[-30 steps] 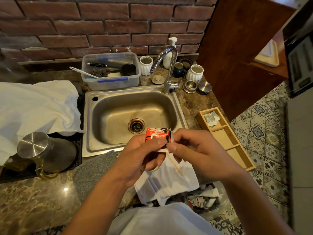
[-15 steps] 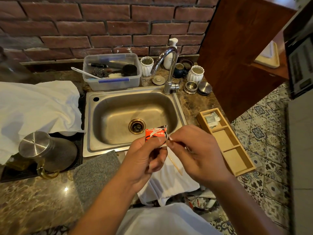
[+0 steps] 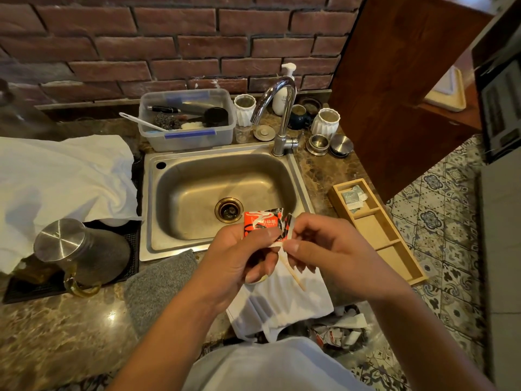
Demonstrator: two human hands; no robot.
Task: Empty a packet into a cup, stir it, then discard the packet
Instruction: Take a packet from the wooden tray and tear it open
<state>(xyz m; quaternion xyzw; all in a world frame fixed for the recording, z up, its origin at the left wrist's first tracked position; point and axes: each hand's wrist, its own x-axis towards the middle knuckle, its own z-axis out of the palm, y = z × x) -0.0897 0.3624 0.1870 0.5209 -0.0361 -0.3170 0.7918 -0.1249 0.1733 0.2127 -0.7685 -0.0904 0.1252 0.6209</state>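
Red packet [image 3: 263,223], pinched by both hands, left hand [image 3: 239,258] and right hand [image 3: 324,249], now stands more upright, right fingers shifted to its edge.

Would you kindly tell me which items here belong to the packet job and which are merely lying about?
In use:
- red, black and white packet, pinched by left hand and right hand
- thin wooden stir stick

Lying about:
- steel sink
- clear plastic tub of utensils
- wooden compartment tray
- steel-lidded jug
- grey cloth
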